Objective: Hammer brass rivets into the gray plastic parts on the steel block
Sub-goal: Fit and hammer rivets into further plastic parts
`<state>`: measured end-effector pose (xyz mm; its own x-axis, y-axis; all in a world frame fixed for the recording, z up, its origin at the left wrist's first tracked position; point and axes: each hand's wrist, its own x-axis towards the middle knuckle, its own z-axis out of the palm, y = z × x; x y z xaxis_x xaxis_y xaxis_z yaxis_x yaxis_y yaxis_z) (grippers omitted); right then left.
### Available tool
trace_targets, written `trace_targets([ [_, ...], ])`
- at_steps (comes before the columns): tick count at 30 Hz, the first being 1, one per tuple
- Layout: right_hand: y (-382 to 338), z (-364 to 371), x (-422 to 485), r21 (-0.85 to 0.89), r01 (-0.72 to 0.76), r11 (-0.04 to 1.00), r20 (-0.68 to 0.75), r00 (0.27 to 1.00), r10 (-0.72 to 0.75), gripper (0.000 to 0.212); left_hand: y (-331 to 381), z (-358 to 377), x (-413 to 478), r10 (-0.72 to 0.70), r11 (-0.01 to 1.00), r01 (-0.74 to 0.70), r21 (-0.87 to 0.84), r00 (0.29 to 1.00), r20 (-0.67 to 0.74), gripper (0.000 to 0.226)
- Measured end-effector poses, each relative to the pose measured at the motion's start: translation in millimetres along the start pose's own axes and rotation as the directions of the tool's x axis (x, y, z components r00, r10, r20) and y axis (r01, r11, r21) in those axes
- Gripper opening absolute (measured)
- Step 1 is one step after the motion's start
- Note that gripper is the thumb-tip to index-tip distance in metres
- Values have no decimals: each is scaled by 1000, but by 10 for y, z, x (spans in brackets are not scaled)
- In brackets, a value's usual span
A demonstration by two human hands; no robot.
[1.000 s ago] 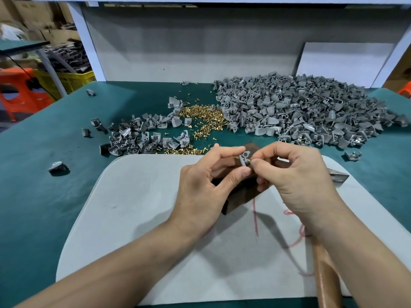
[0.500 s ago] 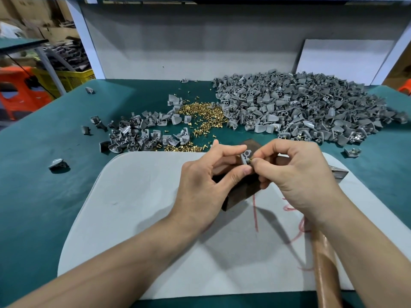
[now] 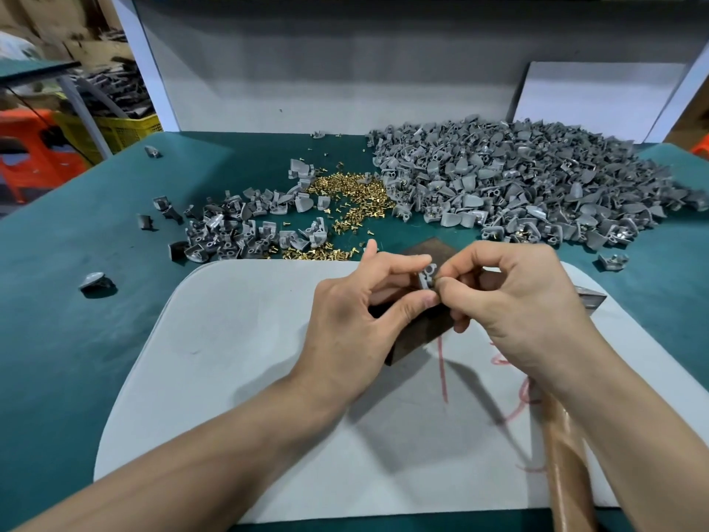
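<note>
A gray plastic part (image 3: 427,276) is pinched by the left hand (image 3: 356,312) and right hand (image 3: 525,301); red scrawl (image 3: 443,374) nearby is illegible.

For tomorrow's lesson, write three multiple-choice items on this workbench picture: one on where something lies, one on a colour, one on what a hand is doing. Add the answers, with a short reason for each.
1. Where do most of the loose brass rivets lie?
A. between the small heap and the big heap of gray parts
B. on the white mat
C. in a yellow basket

2. What colour is the table?
A. red
B. green
C. black

3. What is the left hand doing?
A. lying flat
B. pinching a gray part
C. swinging a hammer

Answers:
1 A: the rivets glint on the table between the two heaps.
2 B: green shows along both sides.
3 B: its thumb and fingers close on the part above the dark block.
</note>
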<state>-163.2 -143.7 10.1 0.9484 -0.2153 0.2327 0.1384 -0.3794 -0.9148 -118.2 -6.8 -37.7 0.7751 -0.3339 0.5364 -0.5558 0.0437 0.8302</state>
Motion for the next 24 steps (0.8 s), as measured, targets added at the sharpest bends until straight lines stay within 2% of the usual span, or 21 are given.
trace_targets([
  [4,1,11,-2,23,4,1000,-5,1000,-3,20,22,6,15,4,1000,-4,30,1000,4,33],
  [10,21,48,-2,112,-10,994,-31,999,13,18,-1,-7,1,-53,998,52,-22,998,-28,26],
  [12,34,46,6,249,-68,966,-1,997,71,18,-6,-18,8,-50,999,49,-13,998,-42,25],
  [14,47,40,15,426,-158,891,66,987,144,21,-11,-23,12,-44,999,43,-16,998,-53,22],
  [16,73,20,30,522,-210,827,114,978,176,24,-13,-24,8,-34,999,32,-26,998,-60,21],
  [19,97,-10,42,538,-220,814,144,975,168,25,2,-25,5,-23,999,22,-29,998,-60,21],
  [24,100,-27,42,498,-212,841,184,973,136,12,3,-28,0,-19,998,16,-54,998,-54,22],
])
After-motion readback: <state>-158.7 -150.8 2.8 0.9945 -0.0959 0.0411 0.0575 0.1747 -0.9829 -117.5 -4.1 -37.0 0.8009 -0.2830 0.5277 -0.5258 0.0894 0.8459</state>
